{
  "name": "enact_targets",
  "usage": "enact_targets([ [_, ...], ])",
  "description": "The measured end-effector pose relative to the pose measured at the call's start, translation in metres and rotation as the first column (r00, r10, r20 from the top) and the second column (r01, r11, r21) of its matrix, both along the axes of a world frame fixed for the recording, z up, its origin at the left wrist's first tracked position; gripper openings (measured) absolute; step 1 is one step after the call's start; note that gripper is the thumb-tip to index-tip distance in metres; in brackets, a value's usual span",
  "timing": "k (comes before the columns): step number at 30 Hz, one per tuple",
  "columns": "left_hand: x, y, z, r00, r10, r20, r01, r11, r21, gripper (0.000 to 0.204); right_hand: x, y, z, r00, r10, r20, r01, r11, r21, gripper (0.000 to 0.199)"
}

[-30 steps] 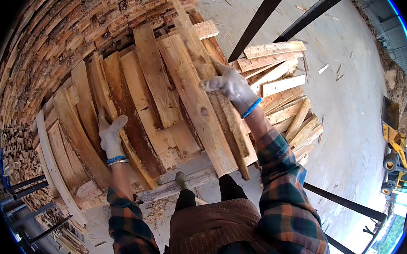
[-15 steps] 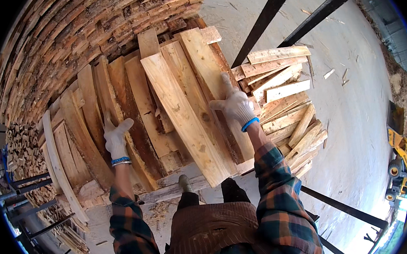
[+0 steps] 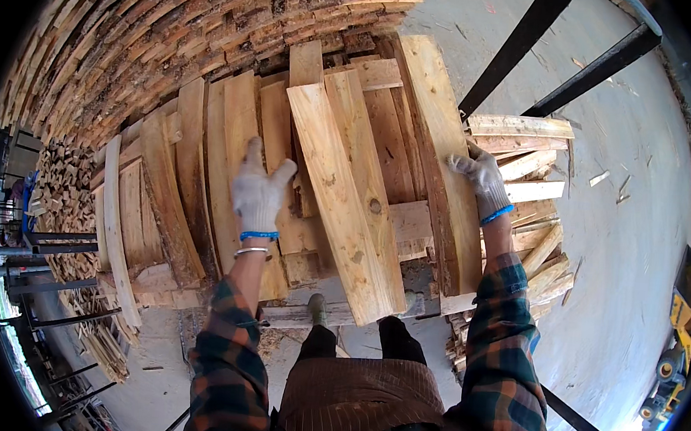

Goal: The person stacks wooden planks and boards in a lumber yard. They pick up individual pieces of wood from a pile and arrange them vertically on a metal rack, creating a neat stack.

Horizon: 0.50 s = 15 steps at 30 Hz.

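Boards of pale, rough-sawn wood lie side by side across a low pile in front of me. My right hand (image 3: pixel 485 184), in a white knit glove, grips the right edge of a wide board (image 3: pixel 439 154), its thumb on the upper face. This board rests along the pile's right side. My left hand (image 3: pixel 259 189), gloved alike, is over a board (image 3: pixel 242 120) left of the middle, thumb and fingers apart; whether it touches the wood is unclear. Between my hands a long, knotty board (image 3: pixel 345 203) lies slanted on top of others, its near end jutting toward me.
A tall stack of boards (image 3: pixel 190 36) rises behind the pile. Short offcuts (image 3: pixel 528 188) are heaped at the right beside dark metal bars (image 3: pixel 517 51). More cut wood (image 3: pixel 71 188) stands far left. A yellow loader (image 3: pixel 676 351) is at the far right on the concrete floor (image 3: pixel 607 258).
My right hand has shifted the wide board to the right, uncovering wood beneath it, and now holds its edge. My left hand has moved right across the boards. The view has turned slightly.
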State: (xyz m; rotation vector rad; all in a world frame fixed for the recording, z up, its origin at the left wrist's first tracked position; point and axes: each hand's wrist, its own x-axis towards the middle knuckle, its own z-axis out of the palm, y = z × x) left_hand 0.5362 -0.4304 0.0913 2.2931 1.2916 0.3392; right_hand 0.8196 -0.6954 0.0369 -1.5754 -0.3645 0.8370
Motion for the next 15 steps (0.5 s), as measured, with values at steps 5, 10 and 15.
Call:
enact_targets([
  [5,0.063,-0.047,-0.043,0.975,0.194,-0.108,-0.155,0.943,0.294,0.102,-0.015,0.038,-0.007,0.99,-0.013,0.141,0.048,0.968,-0.245,0.057],
  [10,0.08,-0.052,-0.025,0.991,0.125,-0.053,-0.111,0.969,0.22,0.094,-0.012,0.032,-0.006,0.996,-0.023,0.089,0.038,0.985,-0.171,0.057],
  [15,0.095,-0.03,-0.007,0.901,0.423,0.1,-0.332,0.818,-0.47,0.079,-0.002,0.023,-0.021,0.993,-0.065,0.101,0.08,0.986,-0.149,0.054],
])
